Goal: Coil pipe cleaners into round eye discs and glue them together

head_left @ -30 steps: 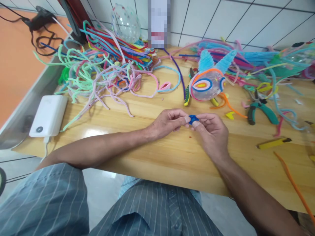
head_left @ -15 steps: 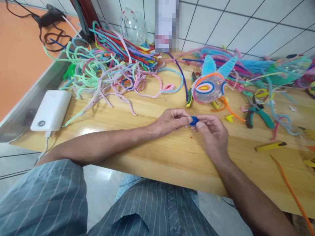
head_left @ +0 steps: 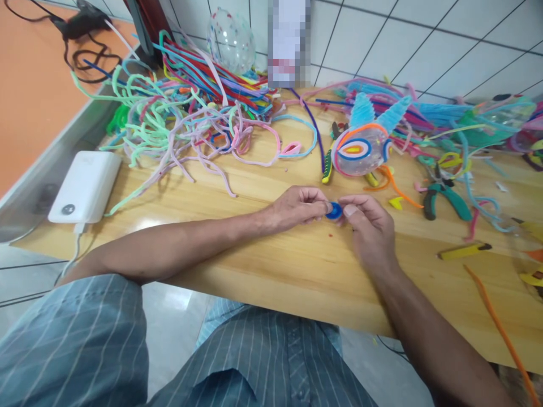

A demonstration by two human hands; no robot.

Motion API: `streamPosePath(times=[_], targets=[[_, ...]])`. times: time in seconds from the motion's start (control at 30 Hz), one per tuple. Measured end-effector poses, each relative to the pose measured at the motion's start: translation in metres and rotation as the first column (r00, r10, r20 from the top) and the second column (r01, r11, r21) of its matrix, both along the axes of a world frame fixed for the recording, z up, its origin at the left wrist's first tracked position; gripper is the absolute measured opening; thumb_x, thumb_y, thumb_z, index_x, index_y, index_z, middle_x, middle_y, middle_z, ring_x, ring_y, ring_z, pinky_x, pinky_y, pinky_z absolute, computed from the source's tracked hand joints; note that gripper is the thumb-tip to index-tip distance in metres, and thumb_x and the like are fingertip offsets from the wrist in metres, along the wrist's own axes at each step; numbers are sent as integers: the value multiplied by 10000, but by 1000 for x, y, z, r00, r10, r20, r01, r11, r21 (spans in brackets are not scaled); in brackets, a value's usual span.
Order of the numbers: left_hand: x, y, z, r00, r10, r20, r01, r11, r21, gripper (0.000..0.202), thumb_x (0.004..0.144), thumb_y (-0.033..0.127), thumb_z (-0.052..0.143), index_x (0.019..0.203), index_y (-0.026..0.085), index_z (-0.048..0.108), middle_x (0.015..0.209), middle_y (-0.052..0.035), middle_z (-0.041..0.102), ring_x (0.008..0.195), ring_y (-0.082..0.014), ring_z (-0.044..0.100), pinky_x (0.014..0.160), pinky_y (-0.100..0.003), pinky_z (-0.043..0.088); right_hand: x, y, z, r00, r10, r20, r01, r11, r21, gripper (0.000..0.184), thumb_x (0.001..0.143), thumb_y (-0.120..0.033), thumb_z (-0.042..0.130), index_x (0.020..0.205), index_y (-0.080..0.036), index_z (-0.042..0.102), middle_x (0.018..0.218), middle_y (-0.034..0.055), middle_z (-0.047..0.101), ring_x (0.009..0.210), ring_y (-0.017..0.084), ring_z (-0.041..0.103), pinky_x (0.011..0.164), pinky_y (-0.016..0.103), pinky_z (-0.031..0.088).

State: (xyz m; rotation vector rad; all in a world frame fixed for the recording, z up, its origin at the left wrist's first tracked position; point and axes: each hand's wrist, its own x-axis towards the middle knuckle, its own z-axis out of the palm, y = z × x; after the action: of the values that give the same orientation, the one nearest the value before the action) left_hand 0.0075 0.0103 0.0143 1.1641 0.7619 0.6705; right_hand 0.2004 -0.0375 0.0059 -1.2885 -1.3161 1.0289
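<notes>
A small blue pipe-cleaner coil [head_left: 334, 211] is pinched between both hands just above the wooden table [head_left: 275, 260]. My left hand [head_left: 297, 208] grips its left side with fingers curled closed. From the right, my right hand [head_left: 368, 226] holds it with thumb and forefinger. Behind the hands stands a clear ball figure [head_left: 360, 148] wrapped in orange, blue and pink rings, with two light-blue fuzzy ears.
A tangle of coloured pipe cleaners [head_left: 186, 113] covers the far left; more lie at the far right [head_left: 449, 118]. Green-handled pliers [head_left: 445, 198], a yellow utility knife [head_left: 464, 251], an orange pipe cleaner [head_left: 500, 328], a white power bank [head_left: 85, 186] and a clear dotted ball [head_left: 231, 39] are around.
The hands stay together on the blue coil, turning it slightly so its round face shows more. The camera view has shifted a little.
</notes>
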Motion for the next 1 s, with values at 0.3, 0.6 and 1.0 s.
streamPosePath(times=[0.3, 0.6, 1.0], targets=[[1, -5, -6, 997, -29, -77, 45, 975, 219, 215, 818, 337, 693, 741, 144, 637, 680, 36, 584, 639, -81, 487, 614, -226, 389, -4, 2, 12, 986, 19, 164, -4, 996, -88, 102, 808, -297, 721, 748, -219, 693, 617, -30, 624, 560, 126, 529, 537, 258, 424], [-5, -5, 0, 997, -34, -62, 46, 979, 198, 361, 960, 479, 575, 783, 165, 600, 669, 38, 517, 595, -85, 446, 573, -240, 353, -2, 2, 6, 997, -47, 63, 53, 995, -89, 98, 840, -281, 709, 759, -234, 682, 616, -26, 636, 559, 139, 562, 558, 279, 465], [-3, -5, -2, 997, -67, -33, 73, 964, 255, 317, 893, 448, 664, 813, 141, 653, 693, 32, 527, 650, -92, 431, 625, -242, 346, -3, 2, 3, 995, -77, -55, 70, 989, -130, 108, 850, -271, 719, 763, -223, 680, 613, -26, 631, 563, 135, 567, 570, 286, 457]])
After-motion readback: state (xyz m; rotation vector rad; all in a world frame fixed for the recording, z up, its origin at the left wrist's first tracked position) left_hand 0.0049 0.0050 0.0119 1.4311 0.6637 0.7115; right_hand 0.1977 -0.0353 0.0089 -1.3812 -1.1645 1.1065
